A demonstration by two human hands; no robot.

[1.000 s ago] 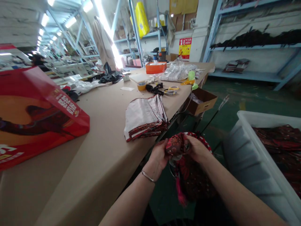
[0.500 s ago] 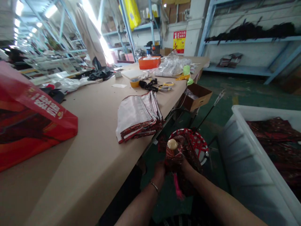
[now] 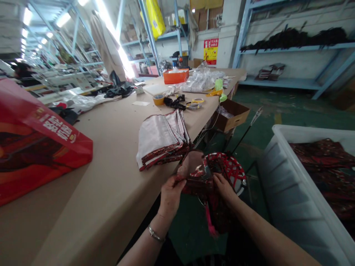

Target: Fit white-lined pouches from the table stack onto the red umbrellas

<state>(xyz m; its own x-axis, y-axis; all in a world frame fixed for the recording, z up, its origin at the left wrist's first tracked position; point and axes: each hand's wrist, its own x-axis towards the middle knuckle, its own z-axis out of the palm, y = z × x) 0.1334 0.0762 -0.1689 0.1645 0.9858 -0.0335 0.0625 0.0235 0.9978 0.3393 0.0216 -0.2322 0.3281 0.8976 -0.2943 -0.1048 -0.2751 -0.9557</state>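
Note:
Between my hands is a dark red patterned cloth piece [image 3: 201,184] with a paler pinkish side folded up at its left. My left hand [image 3: 169,194] pinches its left edge beside the table edge. On the right, my right hand [image 3: 225,188] grips the same cloth, fingers partly hidden in its folds. A pink tassel [image 3: 210,222] hangs below. Behind the cloth stands a round red stool [image 3: 232,166], partly covered. On the table nearby lies a stack of folded cloth pieces [image 3: 159,133], white side up with dark red edges.
A large white bin [image 3: 283,159] holding patterned cloth stands at my right. A red bag [image 3: 63,147] sits on the table's left. Farther back are yellow-handled scissors [image 3: 195,104], a tape roll [image 3: 159,99] and an orange box [image 3: 176,76]. A cardboard box [image 3: 235,117] is beside the table.
My left hand has moved left and up, drawing the cloth's edge outward. The pale rounded knob seen earlier between the hands is no longer visible. My right hand has risen slightly.

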